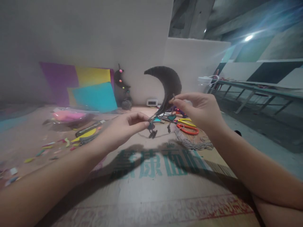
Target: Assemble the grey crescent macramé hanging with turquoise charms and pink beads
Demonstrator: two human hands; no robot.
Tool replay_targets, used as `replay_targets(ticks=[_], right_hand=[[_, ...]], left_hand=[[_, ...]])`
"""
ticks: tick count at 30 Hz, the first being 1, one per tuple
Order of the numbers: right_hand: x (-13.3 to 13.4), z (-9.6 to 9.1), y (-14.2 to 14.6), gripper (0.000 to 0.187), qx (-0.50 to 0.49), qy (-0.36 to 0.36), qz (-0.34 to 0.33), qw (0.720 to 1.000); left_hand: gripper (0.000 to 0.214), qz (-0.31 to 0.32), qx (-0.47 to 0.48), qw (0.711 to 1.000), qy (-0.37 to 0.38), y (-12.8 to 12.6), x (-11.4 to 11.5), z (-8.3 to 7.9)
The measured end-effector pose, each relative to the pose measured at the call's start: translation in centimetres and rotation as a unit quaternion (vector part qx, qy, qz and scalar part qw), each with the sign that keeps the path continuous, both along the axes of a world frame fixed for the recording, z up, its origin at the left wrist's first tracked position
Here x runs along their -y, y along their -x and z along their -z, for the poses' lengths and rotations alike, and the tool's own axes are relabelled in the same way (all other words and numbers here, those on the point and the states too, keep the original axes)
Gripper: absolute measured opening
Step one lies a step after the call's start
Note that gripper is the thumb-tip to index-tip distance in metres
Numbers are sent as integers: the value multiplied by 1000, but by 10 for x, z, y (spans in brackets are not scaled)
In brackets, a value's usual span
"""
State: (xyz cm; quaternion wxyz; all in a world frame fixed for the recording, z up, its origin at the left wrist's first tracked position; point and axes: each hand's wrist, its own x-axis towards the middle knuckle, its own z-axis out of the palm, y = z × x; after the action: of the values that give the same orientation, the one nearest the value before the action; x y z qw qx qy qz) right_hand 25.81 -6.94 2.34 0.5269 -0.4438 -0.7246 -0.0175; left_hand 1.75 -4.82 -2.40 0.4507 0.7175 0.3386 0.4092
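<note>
Left hand (pixel 125 127) is pinching a dark strand (pixel 155 117) between thumb and fingertips, and right hand (pixel 201 110) pinches the lower end of the yarn-wrapped crescent (pixel 169 82), held up over the surface (pixel 165 189). Red scissors (pixel 188 129) lie just behind, and coloured sheets (pixel 94 97) lean on the wall.

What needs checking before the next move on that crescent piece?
1. Left hand pinched on the cord: ok.
2. Right hand pinched at the lower tip of the crescent: ok.
3. Crescent held up off the cardboard: ok.
4. Heart charms hanging untangled: cannot tell, blurred.
5. Scissors lying apart from both hands: ok.
6. Grey twine apart from the hanging charms: cannot tell.
</note>
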Motion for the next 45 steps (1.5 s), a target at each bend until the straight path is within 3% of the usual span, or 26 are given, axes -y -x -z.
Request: replay_targets(ticks=[7,18,22,30,38,45], right_hand=[[-1,-2,-1,14,-4,10,8,1000],[-9,2,-4,22,29,29,7,999],[-9,2,-5,23,32,37,18,999],[-6,-1,-5,19,33,36,2,999],[-6,0,-5,17,26,23,16,999],[-5,0,-3,16,-9,13,2,1000]], left_hand=[[19,53,-11,997,50,-3,-1,2],[16,37,88,990,104,-2,-2,-5],[32,74,115,981,141,0,-4,-5],[33,103,38,993,54,4,-9,-7],[50,140,23,979,147,10,-10,-9],[44,227,-115,959,121,11,-16,-1]])
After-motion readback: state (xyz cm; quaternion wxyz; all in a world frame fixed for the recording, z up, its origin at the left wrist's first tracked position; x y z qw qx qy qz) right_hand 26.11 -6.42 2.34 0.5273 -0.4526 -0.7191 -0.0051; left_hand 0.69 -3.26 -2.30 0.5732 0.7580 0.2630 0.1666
